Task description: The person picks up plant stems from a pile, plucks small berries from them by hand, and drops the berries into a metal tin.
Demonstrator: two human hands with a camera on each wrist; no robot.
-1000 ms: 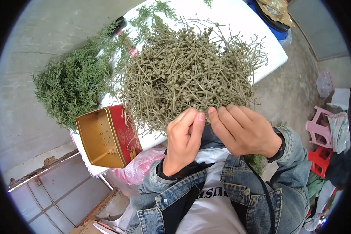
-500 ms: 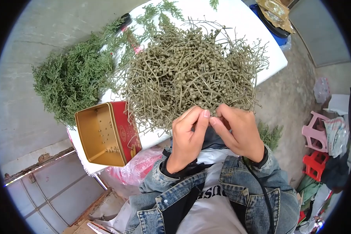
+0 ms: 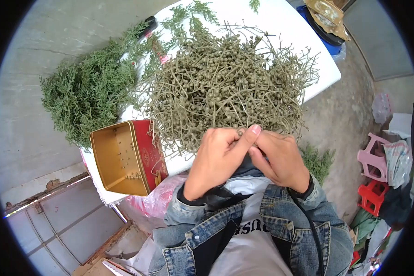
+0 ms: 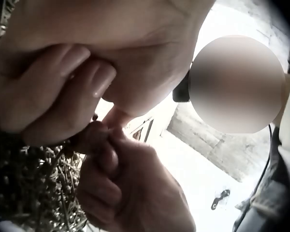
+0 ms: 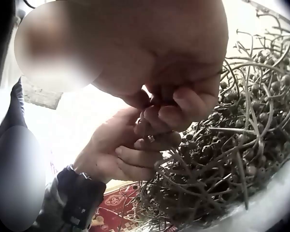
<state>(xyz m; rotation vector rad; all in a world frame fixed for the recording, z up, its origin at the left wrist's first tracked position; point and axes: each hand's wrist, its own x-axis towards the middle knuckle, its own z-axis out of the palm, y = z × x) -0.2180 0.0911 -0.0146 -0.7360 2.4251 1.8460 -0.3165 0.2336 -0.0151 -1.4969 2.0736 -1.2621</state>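
Observation:
Both hands meet at the near edge of a large heap of brown-green stems with round berries (image 3: 225, 87). The left hand (image 3: 218, 154) pinches a small berry (image 3: 240, 133) between thumb and fingers. Touching it, the right hand (image 3: 283, 158) has its fingers curled and thumb bent in; what it pinches is mostly hidden by the fingers. In the left wrist view the right hand (image 4: 135, 188) sits against the left fingertips. A red tin (image 3: 145, 154) with a gold inside lies to the left, a few small berries in it.
Green leafy sprigs (image 3: 92, 87) lie left of the heap on a white table (image 3: 324, 69). A pink plastic bag (image 3: 154, 200) hangs below the tin. Pink (image 3: 373, 158) and red (image 3: 373, 195) stools stand on the floor at the right.
The left thumb has moved up and right across the fingertips, and a berry now shows beside it. The right hand first turned inward and drew closer to the left one. The view shifted slightly.

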